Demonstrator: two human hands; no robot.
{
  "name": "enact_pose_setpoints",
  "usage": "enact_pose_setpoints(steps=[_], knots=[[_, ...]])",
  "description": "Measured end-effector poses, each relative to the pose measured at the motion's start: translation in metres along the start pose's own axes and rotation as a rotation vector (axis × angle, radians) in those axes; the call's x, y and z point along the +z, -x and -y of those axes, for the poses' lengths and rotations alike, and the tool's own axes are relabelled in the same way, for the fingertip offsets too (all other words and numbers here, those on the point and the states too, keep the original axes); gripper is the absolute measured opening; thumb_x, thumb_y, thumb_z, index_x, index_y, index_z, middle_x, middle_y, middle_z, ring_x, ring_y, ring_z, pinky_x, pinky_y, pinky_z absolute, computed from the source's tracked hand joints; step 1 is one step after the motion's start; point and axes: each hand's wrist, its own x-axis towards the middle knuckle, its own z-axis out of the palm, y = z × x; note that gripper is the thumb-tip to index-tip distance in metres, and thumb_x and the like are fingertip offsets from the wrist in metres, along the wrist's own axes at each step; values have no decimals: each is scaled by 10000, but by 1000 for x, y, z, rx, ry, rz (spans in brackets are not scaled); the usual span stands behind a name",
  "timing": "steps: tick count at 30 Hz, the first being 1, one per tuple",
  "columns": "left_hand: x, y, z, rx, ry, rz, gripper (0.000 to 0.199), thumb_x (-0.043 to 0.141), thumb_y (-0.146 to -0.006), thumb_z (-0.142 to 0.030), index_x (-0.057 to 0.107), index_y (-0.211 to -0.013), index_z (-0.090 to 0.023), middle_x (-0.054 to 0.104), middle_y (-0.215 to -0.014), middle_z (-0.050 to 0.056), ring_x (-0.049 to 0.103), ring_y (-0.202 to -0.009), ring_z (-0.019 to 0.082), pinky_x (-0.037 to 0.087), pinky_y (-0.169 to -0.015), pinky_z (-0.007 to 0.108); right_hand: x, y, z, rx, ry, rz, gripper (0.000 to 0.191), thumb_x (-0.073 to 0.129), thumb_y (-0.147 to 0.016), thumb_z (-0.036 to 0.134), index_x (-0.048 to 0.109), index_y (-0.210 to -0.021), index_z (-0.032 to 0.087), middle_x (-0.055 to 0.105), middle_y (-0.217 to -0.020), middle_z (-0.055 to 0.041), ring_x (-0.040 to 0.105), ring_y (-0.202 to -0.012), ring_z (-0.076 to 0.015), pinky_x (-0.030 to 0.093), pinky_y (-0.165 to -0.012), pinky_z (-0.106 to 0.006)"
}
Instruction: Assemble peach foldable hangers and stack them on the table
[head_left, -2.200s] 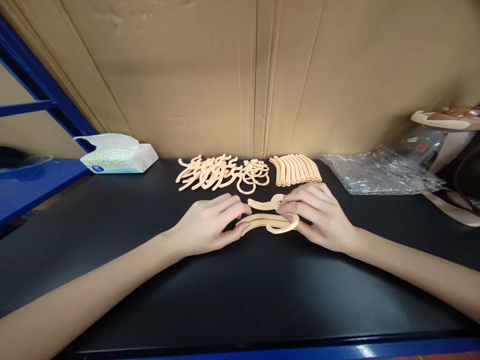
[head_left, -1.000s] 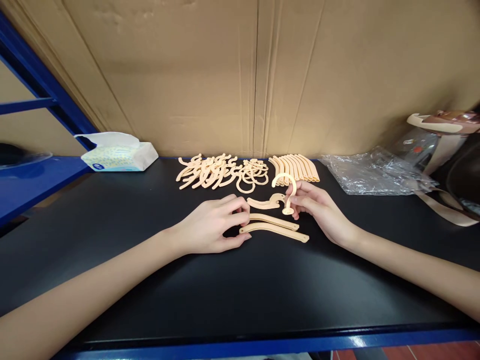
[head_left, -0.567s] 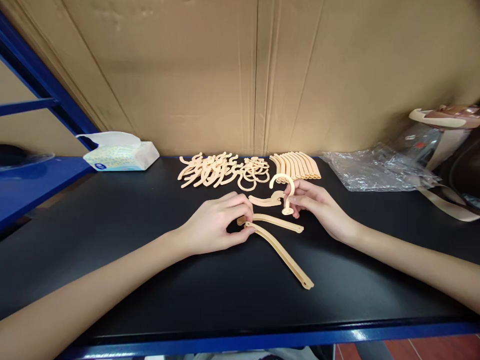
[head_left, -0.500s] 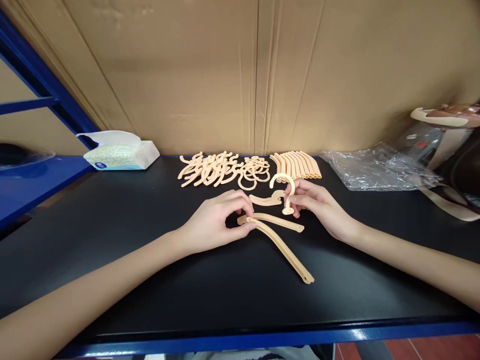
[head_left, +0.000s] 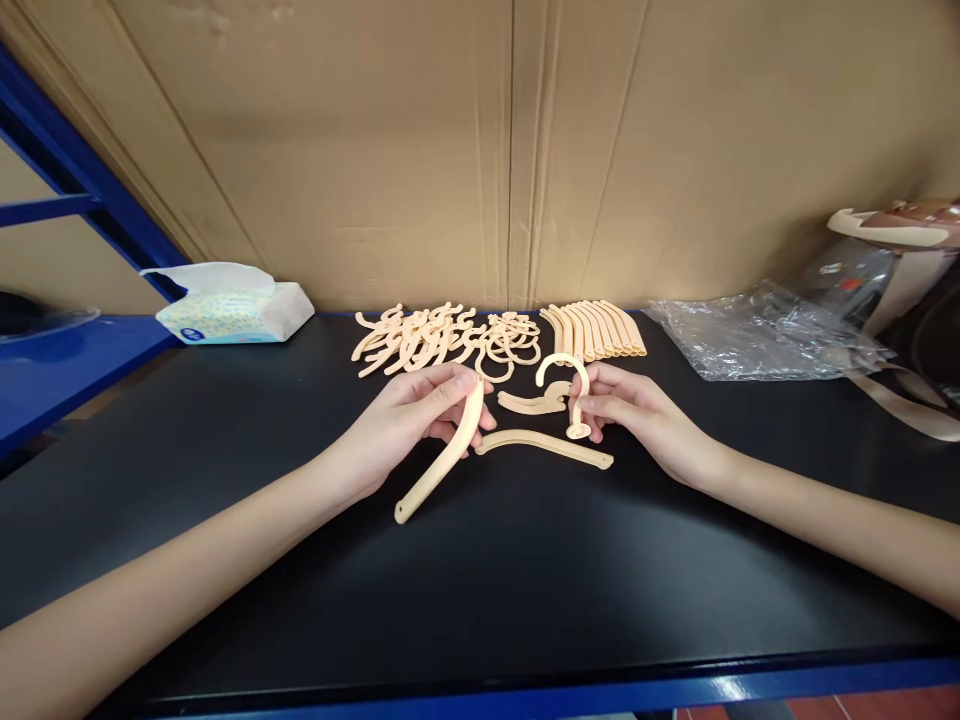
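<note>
Pinching a curved strip [head_left: 441,462] by its upper end between left fingers [head_left: 466,381], its length slanting down below them. Gripping a pale hook [head_left: 583,385] by its stem in right fingers [head_left: 587,403], curl above fingertips, round base just beneath.

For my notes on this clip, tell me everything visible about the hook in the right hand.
The hook is pale cream and smooth, apparently plastic. Its rounded arc opens toward the person's left and runs down into a short stem ending in a small, flat, roundish base. It is roughly upright, arc on top, with no visible break. The thumb and fingers of the right hand pinch it by the stem, partly hiding it. Whether the base touches the black tabletop cannot be told.
</note>
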Motion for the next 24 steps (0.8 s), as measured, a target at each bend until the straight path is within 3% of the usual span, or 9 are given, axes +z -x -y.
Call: enact_pose_setpoints(steps=[5, 9, 11, 14, 19, 24], knots=[[6, 7, -6, 173, -406, -36, 308, 419, -990, -400, 610, -953, -160, 492, -569, -63, 444, -449, 55, 368, -473, 166, 1, -1, 0, 17, 20, 0, 110, 558, -903, 291, 568, -853, 194, 572, -710, 16, 500, -603, -100, 428, -602, -248], [9, 12, -1, 428, -897, -59, 264, 416, -988, -317, 641, -943, -186, 507, -567, -68, 471, -500, 63, 347, -522, 173, 3, -2, 1, 34, 28, -15, 144, 573, -897, 308, 571, -817, 188, 578, -714, 11, 513, -602, -97, 440, -598, -241], [10, 13, 4, 518, -1030, -42, 196, 478, -954, -303, 633, -929, -187, 538, -576, -76, 464, -476, 57, 319, -494, 176, 3, -2, 1, 37, 26, -16, 132, 578, -897, 309, 572, -841, 190, 582, -717, 14, 513, -596, -93, 440, -595, -238], [12, 14, 11, 658, -1111, -7, 110, 520, -879, -213, 619, -904, -171, 569, -611, -74, 471, -470, 53, 303, -464, 178, 2, -1, 1, 37, 17, 2, 119, 573, -904, 314, 567, -901, 195, 590, -711, 18, 514, -579, -92, 440, -584, -237], [12, 12, 14, 922, -1148, 36, 205, 474, -818, -88, 608, -963, -144, 588, -690, -32, 493, -524, 68, 320, -463, 182, 1, 0, 0, 26, 33, 22, 148, 581, -901, 335, 560, -932, 192, 605, -695, 16, 531, -573, -99, 441, -569, -240], [12, 11, 13, 1000, -1221, 63, 243, 464, -886, -107, 595, -1090, -125, 560, -722, 2, 522, -625, 107, 370, -519, 195, 2, -1, 1, 19, 45, 29, 161, 589, -895, 343, 571, -939, 189, 599, -698, 22, 530, -576, -95, 438, -566, -235]])
